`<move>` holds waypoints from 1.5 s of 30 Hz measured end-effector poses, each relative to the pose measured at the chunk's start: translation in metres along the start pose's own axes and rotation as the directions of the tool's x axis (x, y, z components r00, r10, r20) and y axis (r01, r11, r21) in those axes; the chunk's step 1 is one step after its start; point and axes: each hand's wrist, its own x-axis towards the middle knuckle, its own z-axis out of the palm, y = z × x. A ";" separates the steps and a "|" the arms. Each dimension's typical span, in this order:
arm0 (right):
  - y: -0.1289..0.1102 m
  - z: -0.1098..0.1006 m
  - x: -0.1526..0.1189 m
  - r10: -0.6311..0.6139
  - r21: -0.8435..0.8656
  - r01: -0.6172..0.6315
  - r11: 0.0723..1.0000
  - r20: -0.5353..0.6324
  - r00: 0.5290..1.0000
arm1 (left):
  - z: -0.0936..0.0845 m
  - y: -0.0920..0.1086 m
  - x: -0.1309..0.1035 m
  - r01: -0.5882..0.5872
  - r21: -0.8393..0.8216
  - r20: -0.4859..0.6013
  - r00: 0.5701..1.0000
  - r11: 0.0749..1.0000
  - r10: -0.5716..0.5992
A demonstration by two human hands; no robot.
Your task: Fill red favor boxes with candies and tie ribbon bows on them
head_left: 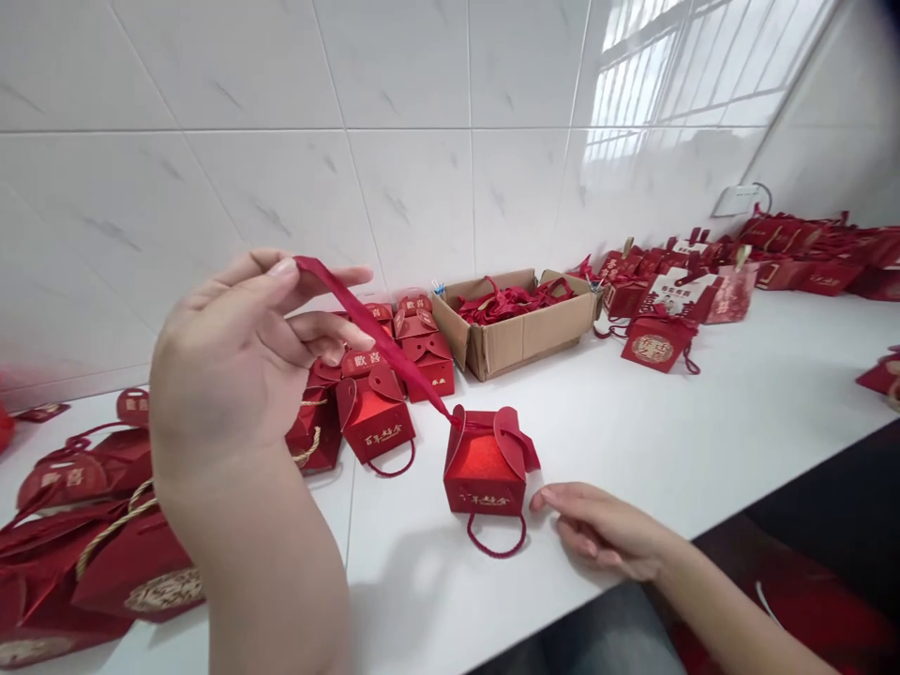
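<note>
A small red gift box (487, 469) with gold lettering stands upright on the white table, its cord handle hanging over the front onto the tabletop. A dark red ribbon (383, 345) runs through its top flaps, with a short tail at the right. My left hand (243, 328) is raised at the upper left, thumb and forefinger closed on the ribbon's long end, which stretches taut down to the box. My right hand (608, 530) rests low, just right of the box, fingers loosely extended and holding nothing. Its forefinger tip is close to the box's lower right corner; whether they touch I cannot tell.
Behind the box, a cardboard carton (531, 339) holds a heap of red ribbons. Several similar red boxes (380, 417) stand left of it. Larger red boxes (133, 553) with gold cords sit at the left edge. More red boxes (653, 337) crowd the right, along the tiled wall (408, 187).
</note>
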 end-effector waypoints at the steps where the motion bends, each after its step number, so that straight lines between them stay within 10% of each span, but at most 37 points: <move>1: 0.007 0.001 0.004 0.003 0.208 0.000 0.978 -0.011 1.000 | 0.001 -0.002 0.001 -0.002 -0.031 0.016 1.000 1.000 0.003; 8: -0.007 0.012 0.021 0.007 0.886 -0.036 0.462 0.037 0.999 | -0.006 -0.007 0.004 -0.015 -0.093 -0.003 1.000 0.996 0.015; 12: -0.023 0.015 0.027 -0.016 0.888 0.095 0.449 -0.098 0.995 | -0.017 -0.003 -0.003 -0.096 0.007 0.011 0.995 0.995 0.096; 16: -0.051 0.010 0.013 -0.246 0.650 0.441 0.619 -0.373 0.895 | -0.027 -0.005 -0.004 -0.045 0.089 0.084 0.996 0.995 0.038; 21: -0.096 0.013 -0.022 -0.624 0.085 0.740 0.667 -0.479 0.617 | -0.029 -0.012 0.002 0.018 0.185 0.252 0.965 0.983 -0.065; 27: -0.133 0.032 -0.041 -0.850 -0.502 0.686 0.526 -0.274 0.450 | -0.009 -0.011 0.001 0.051 0.211 0.353 0.927 0.976 -0.125; 34: -0.163 0.066 -0.045 -0.971 -0.819 0.551 0.163 -0.033 0.238 | 0.007 -0.016 -0.007 -0.049 0.138 0.109 0.993 0.989 0.034; 45: -0.171 0.084 -0.008 -0.979 -0.576 0.807 0.128 0.059 0.197 | 0.034 -0.029 -0.008 -0.210 0.161 -0.062 0.973 0.964 0.222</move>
